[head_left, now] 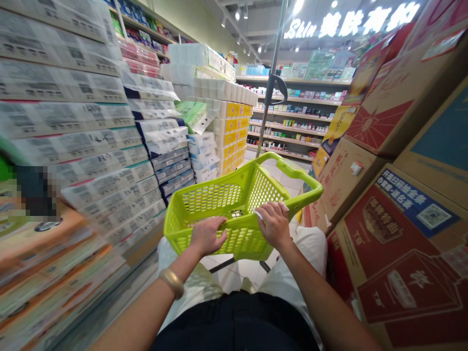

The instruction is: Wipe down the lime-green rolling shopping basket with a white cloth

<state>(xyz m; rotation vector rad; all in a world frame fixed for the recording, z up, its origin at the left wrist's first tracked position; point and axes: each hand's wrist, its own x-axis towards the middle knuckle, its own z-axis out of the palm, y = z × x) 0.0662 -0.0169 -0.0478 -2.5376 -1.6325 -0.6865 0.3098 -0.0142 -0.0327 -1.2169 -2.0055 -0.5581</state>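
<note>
In front of my legs stands a lime-green shopping cart (pixel 219 229) with perforated plastic walls, turned sideways to me. Its handle (pixel 310 192) points to the right. My left hand (pixel 208 236) is closed over the basket's near rim, left of the middle, thumb on the near side. Further right, my right hand (pixel 273 224) also wraps round that rim and has a small piece of white material, perhaps tissue, at its fingers. Only a dark patch of lattice shows at the basket's bottom; the near wall hides part of the inside.
Stacked tissue packs (pixel 87 117) rise on the left, with yellow-and-white packs (pixel 234 126) beyond. Cardboard boxes (pixel 409 243) stand close on the right. Behind the cart a pole with a dark handle (pixel 272 90) stands upright before shelves of small goods (pixel 292 109).
</note>
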